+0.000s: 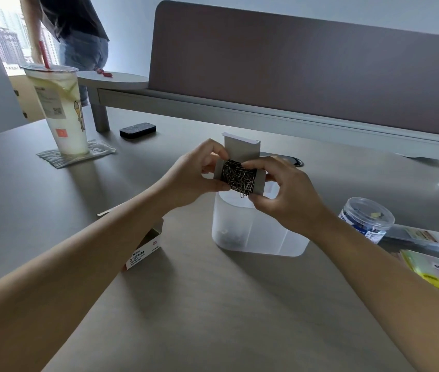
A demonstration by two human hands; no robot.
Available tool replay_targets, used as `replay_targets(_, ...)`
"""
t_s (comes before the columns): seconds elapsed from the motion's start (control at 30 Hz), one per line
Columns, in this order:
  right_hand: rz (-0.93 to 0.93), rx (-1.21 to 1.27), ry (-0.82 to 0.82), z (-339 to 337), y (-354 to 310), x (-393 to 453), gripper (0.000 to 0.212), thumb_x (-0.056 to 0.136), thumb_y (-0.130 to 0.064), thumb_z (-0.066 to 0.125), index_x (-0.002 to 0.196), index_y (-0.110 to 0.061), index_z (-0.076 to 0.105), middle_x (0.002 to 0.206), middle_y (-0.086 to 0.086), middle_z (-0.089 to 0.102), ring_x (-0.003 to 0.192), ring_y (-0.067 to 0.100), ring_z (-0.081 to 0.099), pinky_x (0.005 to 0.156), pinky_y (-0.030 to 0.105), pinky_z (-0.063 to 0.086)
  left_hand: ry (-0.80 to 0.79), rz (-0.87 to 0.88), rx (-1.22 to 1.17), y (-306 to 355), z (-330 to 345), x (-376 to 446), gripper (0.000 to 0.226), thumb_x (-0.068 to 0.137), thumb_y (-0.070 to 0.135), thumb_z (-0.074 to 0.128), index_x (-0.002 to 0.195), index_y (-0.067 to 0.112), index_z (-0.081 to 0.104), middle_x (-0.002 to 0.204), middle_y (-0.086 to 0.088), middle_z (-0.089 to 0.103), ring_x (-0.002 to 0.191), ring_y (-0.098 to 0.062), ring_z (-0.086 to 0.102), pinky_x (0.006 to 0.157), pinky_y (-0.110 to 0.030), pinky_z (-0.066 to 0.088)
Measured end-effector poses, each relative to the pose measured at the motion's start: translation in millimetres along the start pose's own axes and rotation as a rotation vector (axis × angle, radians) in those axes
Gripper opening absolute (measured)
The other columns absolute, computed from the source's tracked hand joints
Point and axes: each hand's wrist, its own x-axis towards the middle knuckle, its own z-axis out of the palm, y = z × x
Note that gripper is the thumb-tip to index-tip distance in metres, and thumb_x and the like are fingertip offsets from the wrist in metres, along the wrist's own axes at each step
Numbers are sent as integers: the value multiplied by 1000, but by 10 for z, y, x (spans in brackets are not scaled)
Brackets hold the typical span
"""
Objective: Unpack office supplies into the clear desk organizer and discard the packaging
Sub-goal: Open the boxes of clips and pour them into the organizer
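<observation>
An open cardboard paper clip box (pixel 241 153), flap up, shows a tangled mass of paper clips (pixel 238 177). My left hand (pixel 194 178) grips its left side and my right hand (pixel 285 194) grips its right side. Both hold it just above the clear desk organizer (pixel 256 232), tilted toward me. One clip dangles from the box's lower edge. A small dark heap lies in the organizer's left compartment. A second paper clip box (pixel 144 249), open, lies on the table to the left of the organizer.
A round clear tub of binder clips (pixel 366 218), a flat clear case (pixel 425 238) and a yellow sticky-note pack (pixel 438 272) lie at the right. An iced drink cup (pixel 60 108) on a napkin and a black eraser (pixel 138 130) sit at the left back. Another person stands far left.
</observation>
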Motion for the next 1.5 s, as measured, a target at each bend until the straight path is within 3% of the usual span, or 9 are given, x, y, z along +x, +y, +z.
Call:
replay_targets(0.17, 19, 2, -23, -26, -19, -6, 45, 74, -3, 64, 117, -15, 56, 103, -9, 53, 99, 13, 46, 86, 12, 35, -19, 3, -42, -6, -30, -17, 48, 66, -12, 68, 82, 27, 45, 80, 4, 61, 69, 0, 57, 78, -22, 47)
replay_targets(0.23, 14, 15, -24, -25, -31, -9, 44, 75, -3, 64, 117, -15, 56, 105, -6, 57, 100, 13, 48, 87, 13, 36, -25, 14, -41, -3, -29, -21, 48, 66, -12, 68, 83, 27, 46, 83, 4, 61, 75, -4, 58, 80, -23, 48)
replay_targets(0.37, -4, 54, -13, -29, -45, 0, 44, 75, -3, 64, 116, -14, 56, 113, 4, 63, 101, 17, 54, 91, 28, 46, -34, 28, -39, -2, -31, -15, 49, 66, -14, 67, 85, 27, 48, 84, 3, 61, 81, -15, 58, 83, -32, 49)
replay_targets(0.57, 1, 48, -24, -20, -29, -6, 44, 74, 0, 65, 116, -11, 57, 118, 8, 59, 107, 22, 52, 92, 21, 41, -54, 23, -40, 7, -41, 2, 47, 65, -13, 67, 84, 25, 47, 86, 2, 61, 85, -22, 58, 86, -43, 49)
replay_targets(0.8, 10, 41, -9, -12, -11, -5, 44, 73, -1, 65, 115, -13, 57, 119, 9, 59, 106, 21, 51, 90, 21, 41, -48, 12, -66, -8, -34, 16, 49, 65, -16, 66, 83, 26, 47, 82, 3, 61, 72, -3, 59, 79, -31, 49)
replay_targets(1.03, 3, 13, -10, -20, -35, -18, 43, 74, -3, 65, 115, -12, 57, 117, 6, 60, 101, 14, 48, 92, 22, 39, -55, 36, -88, -6, -22, -1, 49, 66, -17, 65, 85, 25, 47, 88, 0, 60, 84, -18, 58, 82, -34, 49)
replay_targets(1.23, 5, 42, -10, -38, -45, -33, 42, 73, 0, 64, 113, -11, 58, 112, 6, 61, 95, 11, 50, 87, 14, 41, -47, 41, -88, -16, -9, 4, 51, 65, -17, 66, 84, 26, 48, 86, 4, 60, 77, -2, 59, 77, -22, 49)
replay_targets(1.5, 13, 30, 4, -39, 0, -60, 42, 73, 1, 65, 113, -12, 59, 115, 7, 57, 98, 10, 48, 84, 3, 37, -74, 21, -133, -25, 12, 16, 48, 68, -19, 62, 84, 23, 47, 85, -2, 62, 69, 2, 62, 69, -16, 51)
